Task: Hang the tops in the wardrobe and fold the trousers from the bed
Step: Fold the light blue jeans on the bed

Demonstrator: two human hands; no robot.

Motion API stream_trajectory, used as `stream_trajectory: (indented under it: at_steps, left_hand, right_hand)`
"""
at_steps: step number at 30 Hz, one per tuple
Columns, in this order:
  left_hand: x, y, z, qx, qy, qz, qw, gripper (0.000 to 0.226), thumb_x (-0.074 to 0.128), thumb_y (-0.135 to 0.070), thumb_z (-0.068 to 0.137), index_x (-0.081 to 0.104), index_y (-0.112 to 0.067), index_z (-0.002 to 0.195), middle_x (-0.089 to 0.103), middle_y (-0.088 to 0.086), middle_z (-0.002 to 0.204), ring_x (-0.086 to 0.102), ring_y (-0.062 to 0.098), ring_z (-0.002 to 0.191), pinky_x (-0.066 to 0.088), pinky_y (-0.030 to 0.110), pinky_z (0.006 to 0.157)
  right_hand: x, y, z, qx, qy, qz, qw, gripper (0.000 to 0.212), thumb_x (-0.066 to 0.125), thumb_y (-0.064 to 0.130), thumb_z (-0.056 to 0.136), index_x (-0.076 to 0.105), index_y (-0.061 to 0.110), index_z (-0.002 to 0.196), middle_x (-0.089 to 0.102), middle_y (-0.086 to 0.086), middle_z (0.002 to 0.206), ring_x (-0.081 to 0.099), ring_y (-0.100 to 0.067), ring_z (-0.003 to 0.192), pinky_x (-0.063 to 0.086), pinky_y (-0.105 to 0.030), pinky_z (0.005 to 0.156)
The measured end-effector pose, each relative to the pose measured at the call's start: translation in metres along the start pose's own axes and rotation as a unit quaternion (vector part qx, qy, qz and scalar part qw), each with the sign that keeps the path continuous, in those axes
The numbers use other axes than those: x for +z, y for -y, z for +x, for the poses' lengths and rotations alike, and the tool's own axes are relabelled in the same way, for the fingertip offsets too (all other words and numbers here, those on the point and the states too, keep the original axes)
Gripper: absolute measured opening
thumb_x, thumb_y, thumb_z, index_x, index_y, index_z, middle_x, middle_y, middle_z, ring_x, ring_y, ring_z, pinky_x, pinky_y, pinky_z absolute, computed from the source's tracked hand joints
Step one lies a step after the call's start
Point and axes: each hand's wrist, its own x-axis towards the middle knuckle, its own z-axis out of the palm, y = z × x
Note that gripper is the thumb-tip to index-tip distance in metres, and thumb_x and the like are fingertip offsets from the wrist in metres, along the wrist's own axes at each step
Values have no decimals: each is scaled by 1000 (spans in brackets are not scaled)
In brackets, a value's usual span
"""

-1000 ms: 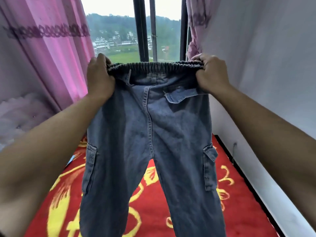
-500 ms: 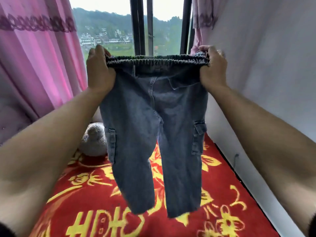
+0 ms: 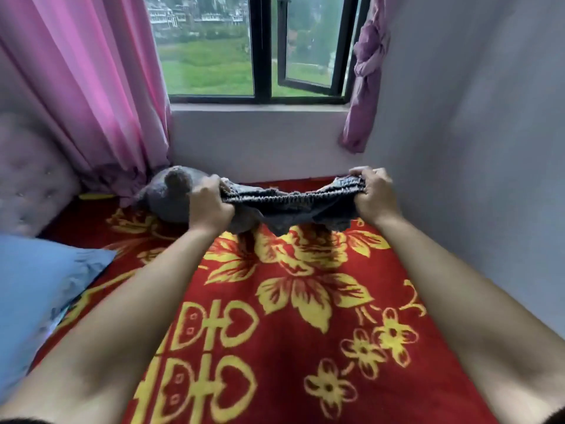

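The blue-grey denim trousers are stretched by their elastic waistband low over the far end of the bed. My left hand grips the left end of the waistband and my right hand grips the right end. Only the waistband and a little bunched fabric below it show; the legs are hidden behind or under it. Beneath lies the red blanket with yellow flowers that covers the bed.
A grey stuffed toy lies at the far left of the bed, just behind my left hand. A blue pillow is at the left edge. Pink curtain, window and grey wall enclose the bed.
Both hands have swung the trousers down from chest height toward the bed's far end. The hanging legs are no longer visible. The view has tilted down.
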Motion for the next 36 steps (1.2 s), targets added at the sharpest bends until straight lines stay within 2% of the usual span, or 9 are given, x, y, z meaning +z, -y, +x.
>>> stream_trajectory:
  at_steps: [3,6,12,18,23,28,31,33,36]
  left_hand:
    - [43,36,-92,-62,128,29,989,33,61,5,67,65,-7,98,62,16,92,59,37,92,41,37,82]
    - [79,71,-183,-123,256,91,955,42,59,1,69,61,-12,109,64,13,97,59,36,97,43,36,80]
    - [121,121,-350,-160,398,133,893,30,56,0,70,63,-13,97,64,11,99,59,33,99,46,34,76]
    - [140,155,-464,-92,475,253,838,28,66,-17,72,56,-14,98,56,7,103,53,30,101,43,38,77]
    - [167,184,-532,-101,500,279,814,32,70,-17,77,52,-12,103,52,9,113,45,30,116,43,45,90]
    - [190,191,-576,-117,592,310,735,51,51,-45,89,45,-13,127,42,11,140,19,30,145,33,59,102]
    - [194,189,-578,-85,546,338,762,48,47,-48,88,50,-10,118,56,13,123,42,33,126,37,56,97]
    - [196,188,-573,-33,514,353,781,41,53,-41,84,49,-10,111,58,13,107,50,32,104,42,49,86]
    - [206,186,-562,9,520,344,782,40,62,-24,80,46,-9,113,55,11,101,54,31,90,41,41,67]
  right_hand:
    - [43,-56,-75,49,125,-75,988,57,52,-1,76,62,20,128,53,-16,116,56,-38,109,44,-34,95]
    - [80,-110,-152,83,267,-180,943,58,51,8,81,55,34,133,52,-7,123,60,-35,109,49,-39,87]
    - [148,-196,-308,50,410,-283,866,48,52,10,88,53,32,131,52,-5,124,61,-29,109,51,-39,83]
    - [193,-250,-421,-6,448,-333,830,46,52,9,89,48,23,133,45,-9,119,56,-29,99,41,-36,62]
    - [223,-286,-481,-3,459,-361,812,39,50,9,89,52,18,128,45,-14,128,53,-29,96,42,-36,61]
    - [249,-303,-518,4,512,-335,791,53,47,51,86,54,14,123,49,-14,120,52,-33,101,40,-40,78]
    - [259,-302,-514,-22,476,-356,804,59,38,63,88,66,14,104,57,-14,106,53,-32,98,36,-42,81]
    - [263,-299,-508,-80,459,-395,792,54,44,63,89,66,15,99,57,-12,102,52,-31,97,35,-43,83]
    - [266,-295,-499,-125,458,-398,785,40,58,55,87,57,17,99,58,-6,97,53,-27,92,37,-39,80]
